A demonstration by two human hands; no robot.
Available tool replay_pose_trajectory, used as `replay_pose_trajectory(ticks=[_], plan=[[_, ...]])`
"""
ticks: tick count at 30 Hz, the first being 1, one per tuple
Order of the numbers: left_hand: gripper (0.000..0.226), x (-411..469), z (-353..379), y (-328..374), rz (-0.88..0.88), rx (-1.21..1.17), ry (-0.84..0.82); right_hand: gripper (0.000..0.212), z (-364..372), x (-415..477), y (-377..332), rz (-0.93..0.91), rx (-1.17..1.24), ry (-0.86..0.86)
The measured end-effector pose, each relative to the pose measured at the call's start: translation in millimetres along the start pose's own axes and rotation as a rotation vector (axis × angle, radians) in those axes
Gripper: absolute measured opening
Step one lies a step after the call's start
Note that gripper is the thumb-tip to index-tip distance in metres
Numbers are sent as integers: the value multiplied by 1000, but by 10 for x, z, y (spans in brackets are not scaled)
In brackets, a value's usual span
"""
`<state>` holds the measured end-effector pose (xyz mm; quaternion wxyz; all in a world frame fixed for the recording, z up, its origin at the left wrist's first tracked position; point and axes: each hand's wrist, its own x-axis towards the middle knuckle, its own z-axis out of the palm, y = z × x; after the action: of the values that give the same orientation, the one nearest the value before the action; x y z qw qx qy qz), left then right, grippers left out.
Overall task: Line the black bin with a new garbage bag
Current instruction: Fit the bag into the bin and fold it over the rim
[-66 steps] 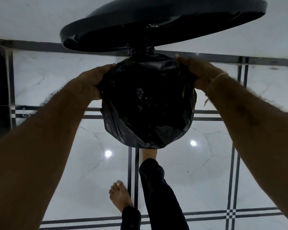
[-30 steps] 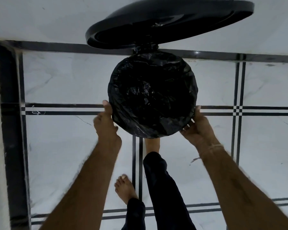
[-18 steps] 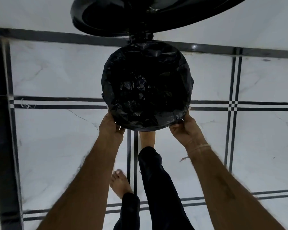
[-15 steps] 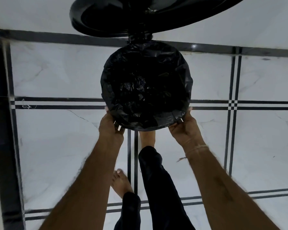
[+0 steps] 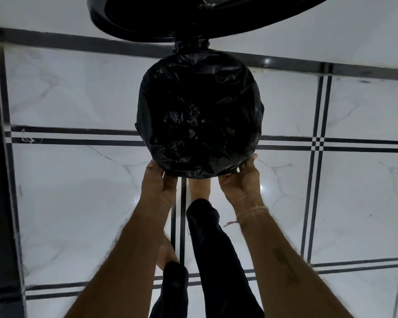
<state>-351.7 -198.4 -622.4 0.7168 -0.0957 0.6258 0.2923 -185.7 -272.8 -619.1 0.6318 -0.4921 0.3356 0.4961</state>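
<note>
White marble floor tiles (image 5: 78, 203) with dark double border lines underfoot, dim light, view straight down. Dead centre: round black plastic pedal bin (image 5: 254, 143), mouth already swallowed by a crinkled black plastic garbage bag (image 5: 198, 115), film folded over the rim all the way round and sagging into the hollow. Hinged round black lid (image 5: 147, 31) tipped up behind, top of frame. Down at the near edge, left hand (image 5: 157, 184) cupped under the overhang, fingers curled against the bag's folded hem; whether pinching film or just pressing it flat, cannot tell. Right hand (image 5: 241, 182) mirrored on the other side, fingers curled under the near rim, thumb up along the bin wall, thin thread band at the wrist. Bare foot (image 5: 199, 187) forward between the two hands, probably on the pedal, though hidden by the bag. Other bare foot (image 5: 166, 251) back on the tile, dark trouser legs below.

Looks like the final tuck. Risks from here: too hard a tug on the near hem and the far side by the hinge could pop off the rim; thin film, easy to tear on a fingernail; foot easing off and the lid dropping onto both wrists; slack hem sliding into the bin under the first load.
</note>
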Motion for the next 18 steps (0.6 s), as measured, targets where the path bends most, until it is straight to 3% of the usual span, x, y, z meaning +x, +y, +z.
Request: replay_pose_trajectory(ticks=[4, 7, 10, 16, 18], plan=[[50, -200, -2, 210, 38, 28, -5, 42, -6, 26, -138, -4, -33, 12], [37, -141, 42, 380, 61, 84, -14, 52, 55, 145, -315, -37, -139, -45], [33, -80, 73, 427, 31, 53, -32, 48, 115, 185, -462, -31, -219, -80], [47, -90, 78, 313, 28, 68, -20, 44, 109, 182, -445, -45, -279, 80], [50, -124, 103, 328, 36, 84, 5, 31, 124, 141, -403, -67, -408, 197]])
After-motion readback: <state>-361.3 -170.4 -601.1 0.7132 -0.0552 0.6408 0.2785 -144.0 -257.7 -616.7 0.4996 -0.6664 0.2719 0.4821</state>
